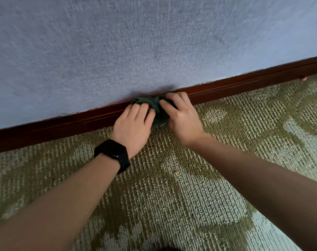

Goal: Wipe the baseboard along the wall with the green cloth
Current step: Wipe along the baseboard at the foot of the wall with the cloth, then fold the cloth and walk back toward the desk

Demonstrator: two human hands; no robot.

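From the head view I see a wall [117,42] covered in a bluish-grey, woven-looking texture filling the space above both hands. A dark reddish-brown baseboard [244,86] runs along its foot on a slant, lower out past the left hand and higher out past the right. Below the hands lies a looped carpet [190,196] in olive green with pale, cloud-like patches. A small pale crumb [176,172] sits on it between my two forearms, nearer than the hands.

The green cloth [159,115] is bunched against the baseboard, squeezed between the two hands and hanging to where the board meets the carpet. The left hand [132,127] lays fairly straight fingers on the cloth's left part and presses it to the board. The right hand [181,116] curls its fingers over the cloth's right part at the top edge of the board and grips it (the thumb sits low, against the fold).

On the left wrist is a black watch [114,154] with a dark face; I can read nothing on it. Far out beyond the right hand, a tiny pink object [304,78] lies at the foot of the baseboard, too small to identify.
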